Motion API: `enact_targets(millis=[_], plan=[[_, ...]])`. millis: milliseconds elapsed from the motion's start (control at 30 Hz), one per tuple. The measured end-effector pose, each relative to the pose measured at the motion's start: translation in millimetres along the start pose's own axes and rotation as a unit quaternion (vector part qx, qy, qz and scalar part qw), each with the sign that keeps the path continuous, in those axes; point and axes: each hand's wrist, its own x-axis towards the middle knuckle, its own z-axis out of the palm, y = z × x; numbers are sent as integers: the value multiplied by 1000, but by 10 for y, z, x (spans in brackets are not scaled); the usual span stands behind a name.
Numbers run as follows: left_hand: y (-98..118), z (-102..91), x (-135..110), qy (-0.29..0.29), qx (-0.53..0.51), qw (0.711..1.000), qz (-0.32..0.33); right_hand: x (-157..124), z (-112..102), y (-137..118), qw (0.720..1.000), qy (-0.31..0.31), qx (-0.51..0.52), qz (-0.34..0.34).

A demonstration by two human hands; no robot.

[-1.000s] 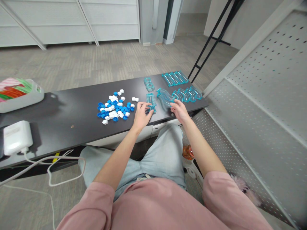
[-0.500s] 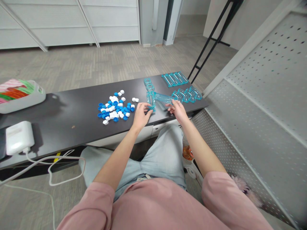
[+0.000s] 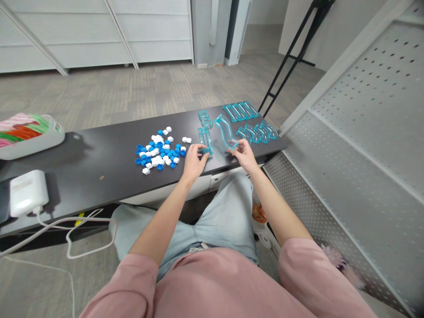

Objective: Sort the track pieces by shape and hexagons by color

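My right hand (image 3: 243, 154) pinches the near end of a clear teal S-shaped tube (image 3: 225, 131), tilted with its far end toward the back of the table. Left of it, my left hand (image 3: 195, 160) has thumb and fingers closed on the near end of a short straight teal piece (image 3: 205, 138) lying on the table. Smaller teal ring-like pieces (image 3: 204, 118) lie just behind that piece. To the right of the held tube sits a row of curved teal tubes (image 3: 258, 132), with a row of straight teal tubes (image 3: 240, 111) behind them.
A pile of blue and white hexagonal pieces (image 3: 159, 152) lies left of my left hand on the dark table (image 3: 109, 154). Farther left are a white basket (image 3: 53, 134) of colourful strips and a white charger (image 3: 29, 193) with cables. A perforated panel (image 3: 364, 132) stands at right.
My right hand has turned the S-shaped tube, so its far end swung away from the straight piece toward the back. My left hand has stayed at the straight piece.
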Motion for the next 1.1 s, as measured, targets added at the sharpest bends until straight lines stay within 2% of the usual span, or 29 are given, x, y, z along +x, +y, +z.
enact_targets(millis=[400, 767, 1100], plan=[[13, 0, -4, 25, -23, 999, 1, 3, 1, 40, 1000, -7, -9, -19], [58, -17, -20, 16, -2, 1000, -1, 1, -13, 43, 1000, -7, -22, -9], [30, 9, -28, 5, -68, 998, -2, -21, 15, 0, 1000, -3, -1, -18]])
